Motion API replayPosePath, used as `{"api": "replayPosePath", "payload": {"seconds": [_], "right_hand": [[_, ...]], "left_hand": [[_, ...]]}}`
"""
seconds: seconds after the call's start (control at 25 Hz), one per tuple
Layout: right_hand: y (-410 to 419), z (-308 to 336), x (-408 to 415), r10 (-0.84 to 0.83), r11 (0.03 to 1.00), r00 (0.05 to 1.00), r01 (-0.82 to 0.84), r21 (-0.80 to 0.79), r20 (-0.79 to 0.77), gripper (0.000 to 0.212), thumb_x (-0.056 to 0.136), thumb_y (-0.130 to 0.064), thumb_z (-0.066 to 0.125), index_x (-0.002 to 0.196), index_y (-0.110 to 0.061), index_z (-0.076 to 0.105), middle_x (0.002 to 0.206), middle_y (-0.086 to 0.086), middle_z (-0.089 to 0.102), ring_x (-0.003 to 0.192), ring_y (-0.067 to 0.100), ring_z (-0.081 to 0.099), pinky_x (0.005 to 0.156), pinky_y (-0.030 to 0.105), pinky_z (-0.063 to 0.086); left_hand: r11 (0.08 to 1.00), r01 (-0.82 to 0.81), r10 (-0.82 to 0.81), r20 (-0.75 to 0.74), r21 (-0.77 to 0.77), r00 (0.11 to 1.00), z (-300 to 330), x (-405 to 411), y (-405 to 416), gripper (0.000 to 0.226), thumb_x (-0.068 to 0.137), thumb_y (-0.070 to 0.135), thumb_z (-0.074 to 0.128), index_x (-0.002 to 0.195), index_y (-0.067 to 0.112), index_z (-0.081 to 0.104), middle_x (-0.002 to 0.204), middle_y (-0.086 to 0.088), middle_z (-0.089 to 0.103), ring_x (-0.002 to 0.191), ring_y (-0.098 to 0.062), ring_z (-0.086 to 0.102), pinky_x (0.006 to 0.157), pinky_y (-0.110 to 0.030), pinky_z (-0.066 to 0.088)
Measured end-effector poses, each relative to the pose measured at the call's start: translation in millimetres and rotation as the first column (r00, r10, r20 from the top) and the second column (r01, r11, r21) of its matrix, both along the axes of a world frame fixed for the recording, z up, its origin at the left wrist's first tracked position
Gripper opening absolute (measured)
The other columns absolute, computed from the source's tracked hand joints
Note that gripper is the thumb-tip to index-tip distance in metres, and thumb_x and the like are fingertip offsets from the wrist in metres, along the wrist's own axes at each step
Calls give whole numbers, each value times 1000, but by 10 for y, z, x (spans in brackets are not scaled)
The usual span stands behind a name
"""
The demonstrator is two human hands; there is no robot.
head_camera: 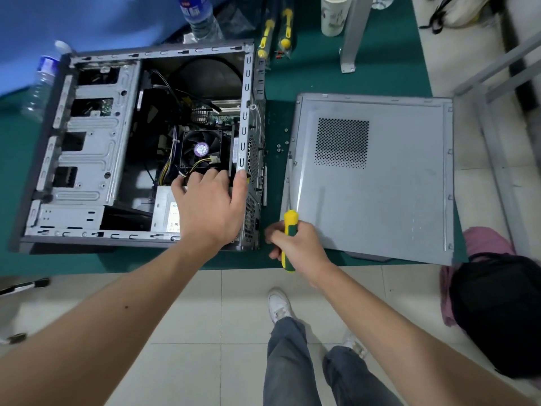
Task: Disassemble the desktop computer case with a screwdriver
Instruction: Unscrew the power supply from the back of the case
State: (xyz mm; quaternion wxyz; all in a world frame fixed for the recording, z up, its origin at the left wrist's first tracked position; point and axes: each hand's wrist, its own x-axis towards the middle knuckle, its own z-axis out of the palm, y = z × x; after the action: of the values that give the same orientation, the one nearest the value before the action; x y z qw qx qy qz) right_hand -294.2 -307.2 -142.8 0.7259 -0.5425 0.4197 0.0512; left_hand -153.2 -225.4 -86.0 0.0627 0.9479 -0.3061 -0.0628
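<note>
Green bench mat (307, 83): I see open PC case (96, 148) lying at left, side panel (380, 200) off at right (loose screws (279, 148) between). L hand (210, 206) fingers spread on PSU (167, 212); R hand (298, 244) gripping screwdriver (290, 227)

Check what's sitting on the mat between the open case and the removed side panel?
Head view: several small loose silver screws lie on the green mat between the open grey computer case and the grey metal side panel.

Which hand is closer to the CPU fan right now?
Left. The left hand rests inside the case, fingertips at the near edge of the CPU fan. The right hand is outside the case, gripping the screwdriver.
</note>
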Motion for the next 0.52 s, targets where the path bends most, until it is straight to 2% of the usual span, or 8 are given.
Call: {"api": "replayPosePath", "payload": {"seconds": [0.12,0.2,0.32,0.36,0.44,0.52], "right_hand": [[-166,284,-1,-65,998,997,65,2,41,9,92,-19,60,85,-15,56,68,5,59,54,18,60,53,28,49],[-260,503,27,-34,999,998,35,-31,48,7,94,-20,56,88,-16,53,69,3,55,57,16,57,57,29,49],[-279,823,108,1,998,1000,1,-65,20,12,95,-19,51,101,-10,57,73,-2,53,55,2,55,50,15,45],[-262,911,149,4,996,1000,-2,-90,20,14,95,-18,53,104,-10,60,79,0,55,61,1,56,55,17,47],[-216,1077,209,-31,990,999,34,-138,22,12,92,-19,60,103,-13,64,88,1,62,80,10,60,78,30,51],[-173,1252,253,-112,984,993,118,-133,48,6,92,-16,64,97,-13,64,86,2,63,84,17,61,87,39,53]], "left_hand": [[1000,-4,4,-26,13,1000,30,-7,-2,59,100,54,11,67,22,47,83,6,53,95,-22,50,109,-51,22],[1000,-8,10,-56,26,998,52,-2,-11,60,101,54,10,70,22,50,86,5,55,96,-22,51,109,-53,22],[1000,-4,7,-108,30,994,92,-9,-17,60,101,54,11,79,19,55,93,2,58,100,-24,51,112,-54,19],[1000,-8,10,-123,21,992,109,-14,-21,58,101,53,13,82,18,55,96,1,58,102,-24,51,113,-53,18],[999,-19,13,-183,-36,983,174,-7,12,48,102,50,21,88,16,53,100,1,54,104,-23,49,115,-51,14],[977,-20,-37,-263,-212,964,284,50,83,33,102,42,34,97,15,53,105,2,51,106,-19,46,114,-46,18]]}}
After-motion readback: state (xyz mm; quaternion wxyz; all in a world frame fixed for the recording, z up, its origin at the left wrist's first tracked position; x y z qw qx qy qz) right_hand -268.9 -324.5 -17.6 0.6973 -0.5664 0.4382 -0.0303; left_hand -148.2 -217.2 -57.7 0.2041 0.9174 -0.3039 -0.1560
